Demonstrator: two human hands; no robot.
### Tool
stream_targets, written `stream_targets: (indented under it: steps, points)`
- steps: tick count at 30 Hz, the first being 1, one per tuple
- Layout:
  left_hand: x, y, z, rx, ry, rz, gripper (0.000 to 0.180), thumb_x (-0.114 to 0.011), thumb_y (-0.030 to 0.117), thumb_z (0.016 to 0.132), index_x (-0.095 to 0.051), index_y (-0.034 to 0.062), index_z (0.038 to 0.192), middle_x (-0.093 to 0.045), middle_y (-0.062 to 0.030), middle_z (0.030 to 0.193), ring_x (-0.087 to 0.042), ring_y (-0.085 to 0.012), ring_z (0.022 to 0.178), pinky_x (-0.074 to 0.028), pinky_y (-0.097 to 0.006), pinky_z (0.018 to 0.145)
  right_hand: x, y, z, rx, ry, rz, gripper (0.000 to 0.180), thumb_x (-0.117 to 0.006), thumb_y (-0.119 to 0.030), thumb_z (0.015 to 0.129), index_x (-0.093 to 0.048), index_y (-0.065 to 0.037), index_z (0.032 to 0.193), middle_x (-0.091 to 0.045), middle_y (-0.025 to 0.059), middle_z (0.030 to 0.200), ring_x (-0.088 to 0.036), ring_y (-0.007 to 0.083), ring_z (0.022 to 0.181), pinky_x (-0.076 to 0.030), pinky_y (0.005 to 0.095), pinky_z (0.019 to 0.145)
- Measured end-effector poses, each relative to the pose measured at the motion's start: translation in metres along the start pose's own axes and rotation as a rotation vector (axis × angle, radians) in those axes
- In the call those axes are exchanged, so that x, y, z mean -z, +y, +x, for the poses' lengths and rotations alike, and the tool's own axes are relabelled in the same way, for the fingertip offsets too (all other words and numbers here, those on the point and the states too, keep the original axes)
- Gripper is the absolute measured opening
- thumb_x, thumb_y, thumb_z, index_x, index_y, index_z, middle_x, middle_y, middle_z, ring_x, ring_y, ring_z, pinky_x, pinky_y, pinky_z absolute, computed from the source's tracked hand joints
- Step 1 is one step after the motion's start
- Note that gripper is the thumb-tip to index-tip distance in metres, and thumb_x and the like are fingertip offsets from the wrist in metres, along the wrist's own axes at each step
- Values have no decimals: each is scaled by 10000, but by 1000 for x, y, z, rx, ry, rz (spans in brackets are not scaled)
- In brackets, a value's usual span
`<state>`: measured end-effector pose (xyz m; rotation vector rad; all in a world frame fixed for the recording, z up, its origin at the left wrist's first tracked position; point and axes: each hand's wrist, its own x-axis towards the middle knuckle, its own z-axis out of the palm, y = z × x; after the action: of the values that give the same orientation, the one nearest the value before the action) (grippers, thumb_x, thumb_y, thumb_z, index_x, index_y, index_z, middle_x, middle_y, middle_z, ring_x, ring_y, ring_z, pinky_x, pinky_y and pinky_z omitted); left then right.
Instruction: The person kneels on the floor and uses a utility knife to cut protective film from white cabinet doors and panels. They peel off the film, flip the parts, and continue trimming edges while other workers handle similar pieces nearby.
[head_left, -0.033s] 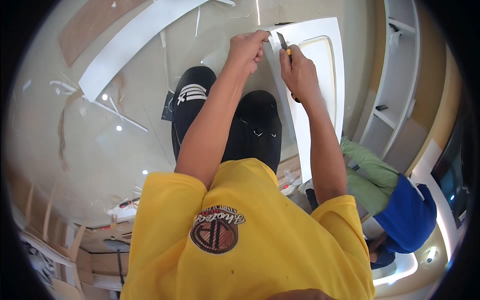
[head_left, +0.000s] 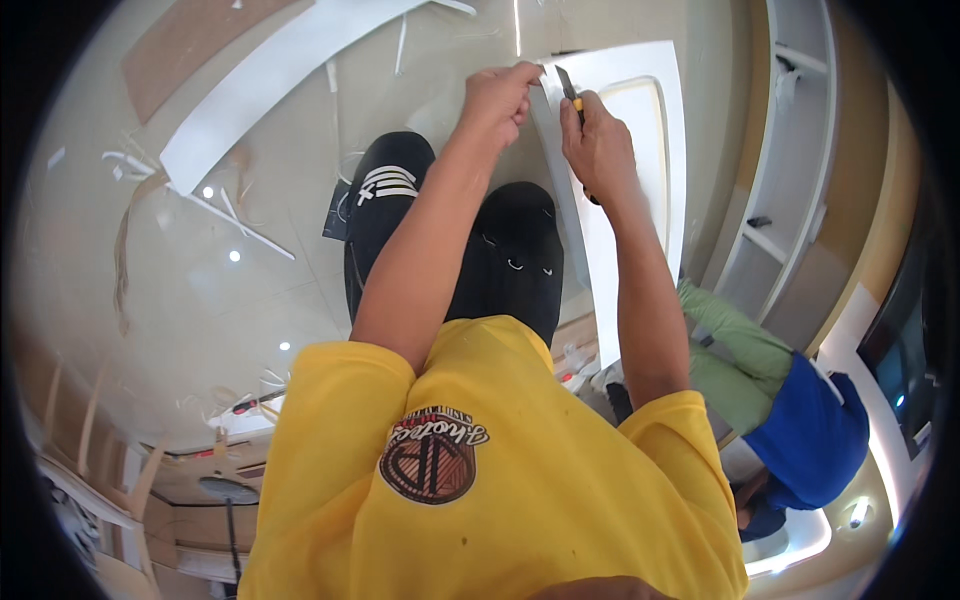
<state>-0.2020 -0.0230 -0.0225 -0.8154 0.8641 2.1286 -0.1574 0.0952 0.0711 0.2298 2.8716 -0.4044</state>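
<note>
Your left hand (head_left: 497, 97) pinches the top corner of the white, glossy framed panel (head_left: 655, 150); your right hand's (head_left: 598, 150) grip is closed around a yellow utility knife (head_left: 571, 95), blade at the panel's edge.

White panel (head_left: 655, 150); yellow-handled knife (head_left: 572, 95); yellow shirt (head_left: 500, 470), round red-brown emblem; black trousers (head_left: 500, 260), white stripes.
</note>
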Motion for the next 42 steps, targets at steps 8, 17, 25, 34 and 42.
stream_targets:
  steps: [8, 17, 25, 34, 42]
  points:
    - [-2, 3, 1, 72, 44, -209, 154, -747, 96, 805, -611, 44, 755, -445, 29, 610, -373, -81, 487, -257, -257, 424, -7, 2, 16, 171, -30, -132, 270, -587, -260, 987, -571, -17, 872, -640, 258, 674, -650, 463, 648, -511, 547, 600]
    - [1, 2, 6, 56, 54, -251, 159, -760, 92, 795, -616, 39, 756, -435, 22, 602, -364, -92, 491, -241, -274, 435, -7, -14, 16, 89, -77, -235, 254, -571, -237, 984, -580, 2, 897, -653, 262, 696, -661, 468, 674, -523, 544, 621]
    - [8, -11, 0, -29, 15, -220, 147, -729, 140, 867, -651, 24, 822, -483, 17, 659, -434, -95, 540, -312, -270, 454, 9, -14, -7, -175, -48, 46, 343, -686, -321, 936, -578, 4, 947, -648, 218, 723, -683, 413, 734, -511, 501, 673]
    - [110, -85, -46, -564, 227, 801, 253, -687, 237, 926, -705, -4, 1000, -676, -133, 802, -672, -275, 705, -531, -377, 659, -30, 16, -49, -22, 97, -338, 587, -790, -262, 802, -535, -53, 1288, -557, 176, 1258, -663, 368, 1028, -563, 469, 839]
    - [136, -86, -77, -739, 69, 893, 161, -661, 127, 918, -699, -7, 997, -684, -183, 921, -680, -337, 853, -532, -409, 777, -28, 35, -34, 12, 147, -348, 570, -769, -235, 810, -529, 22, 1259, -644, 217, 1125, -675, 388, 990, -546, 472, 845]
